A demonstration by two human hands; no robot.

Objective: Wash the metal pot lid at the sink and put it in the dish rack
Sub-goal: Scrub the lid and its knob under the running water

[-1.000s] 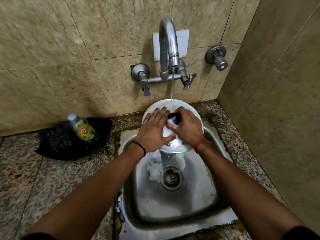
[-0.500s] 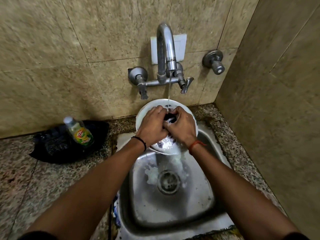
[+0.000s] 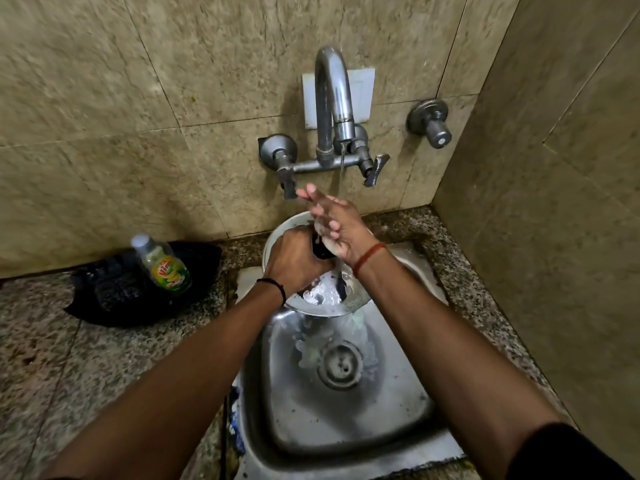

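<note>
The metal pot lid is held tilted over the back half of the steel sink, its soapy face toward the camera and its far rim close to the tiled wall. The left hand has its fingers curled around the lid's black knob, gripping it. The right hand is raised just above the knob, fingers spread and mostly straight, blurred, with white suds on the palm; it holds nothing. A thin stream of water falls from the curved tap down past the right hand. Each wrist carries 1 band: a black one on the left, a red one on the right.

Foam lies in the basin around the drain. To the left of the sink, on the speckled granite counter, a dish soap bottle with a green and yellow label stands on a black bag. A separate valve is fixed to the wall right of the tap.
</note>
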